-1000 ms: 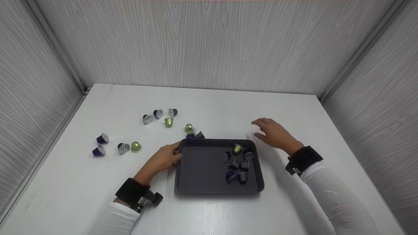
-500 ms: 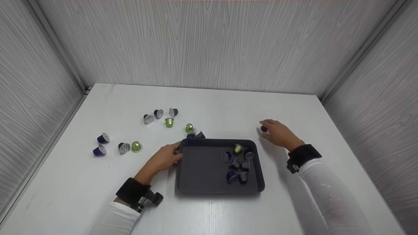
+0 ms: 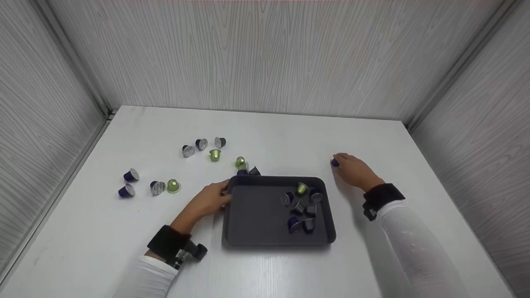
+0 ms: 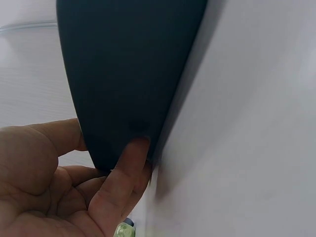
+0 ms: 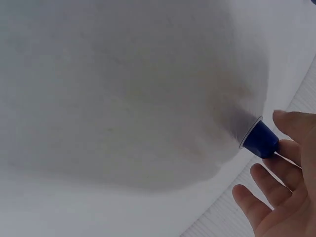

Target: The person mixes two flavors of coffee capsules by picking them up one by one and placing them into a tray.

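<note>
From my end I judge the gathering of capsules into the dark tray (image 3: 254, 215) to be partly done: I count about seven inside, and more than that out on the counter (image 3: 91, 227). The tray's load sits toward its right side, with one green capsule (image 3: 301, 189) near the far wall and a cluster of darker capsules (image 3: 294, 224), some purplish, tipped at various angles. The left part of the tray floor is bare.

My left hand (image 3: 205, 202) grips the tray's left side near the far corner, thumb at the rim and fingers bent against the outer wall. My right hand (image 3: 354, 171) is beyond the tray to the right, thumb and fingers narrowed about a blue capsule (image 5: 260, 139). The index finger seems to touch its small end, but I cannot tell whether it is pinched.

Besides that one, I take these as left: a huddle (image 3: 240, 162) just past the tray's far left corner, partly hidden by it; further back, three pale-lidded capsules (image 3: 188, 151) and a lime capsule (image 3: 215, 155); and out left, two violet capsules (image 3: 131, 175) near a striped-lid capsule (image 3: 157, 188) beside a yellow-green capsule (image 3: 173, 186).
</note>
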The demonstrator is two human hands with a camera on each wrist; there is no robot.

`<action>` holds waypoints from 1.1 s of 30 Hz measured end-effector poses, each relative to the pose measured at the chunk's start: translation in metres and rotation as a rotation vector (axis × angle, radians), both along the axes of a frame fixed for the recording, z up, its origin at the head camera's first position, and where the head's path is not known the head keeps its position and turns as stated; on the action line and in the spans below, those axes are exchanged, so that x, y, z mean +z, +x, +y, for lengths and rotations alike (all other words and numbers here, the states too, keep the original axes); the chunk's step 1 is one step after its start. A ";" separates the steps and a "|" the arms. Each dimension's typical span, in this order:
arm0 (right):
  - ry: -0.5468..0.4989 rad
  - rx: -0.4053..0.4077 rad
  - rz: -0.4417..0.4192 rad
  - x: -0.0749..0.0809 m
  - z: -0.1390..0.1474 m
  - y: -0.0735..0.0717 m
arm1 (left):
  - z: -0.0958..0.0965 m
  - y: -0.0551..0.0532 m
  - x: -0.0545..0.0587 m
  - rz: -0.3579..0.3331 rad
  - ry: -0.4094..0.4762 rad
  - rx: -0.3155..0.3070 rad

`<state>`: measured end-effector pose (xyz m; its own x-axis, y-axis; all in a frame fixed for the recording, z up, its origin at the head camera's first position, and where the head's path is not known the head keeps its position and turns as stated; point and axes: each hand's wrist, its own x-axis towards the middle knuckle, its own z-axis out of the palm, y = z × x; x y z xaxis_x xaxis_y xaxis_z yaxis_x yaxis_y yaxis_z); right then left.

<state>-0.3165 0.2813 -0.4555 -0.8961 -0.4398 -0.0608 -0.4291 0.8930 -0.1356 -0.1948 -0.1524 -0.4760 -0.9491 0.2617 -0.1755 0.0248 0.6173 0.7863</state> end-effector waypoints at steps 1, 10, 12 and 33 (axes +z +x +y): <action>0.001 -0.001 0.013 -0.001 0.000 0.000 | 0.000 0.000 0.000 0.004 0.001 0.000; -0.036 -0.041 0.075 -0.008 0.000 -0.002 | 0.001 0.001 0.001 0.042 -0.019 -0.011; -0.041 -0.053 0.066 -0.009 -0.001 -0.002 | 0.001 0.001 0.002 0.044 -0.034 -0.007; -0.230 -0.038 0.097 -0.001 -0.009 0.007 | 0.002 0.001 0.002 -0.052 0.036 0.022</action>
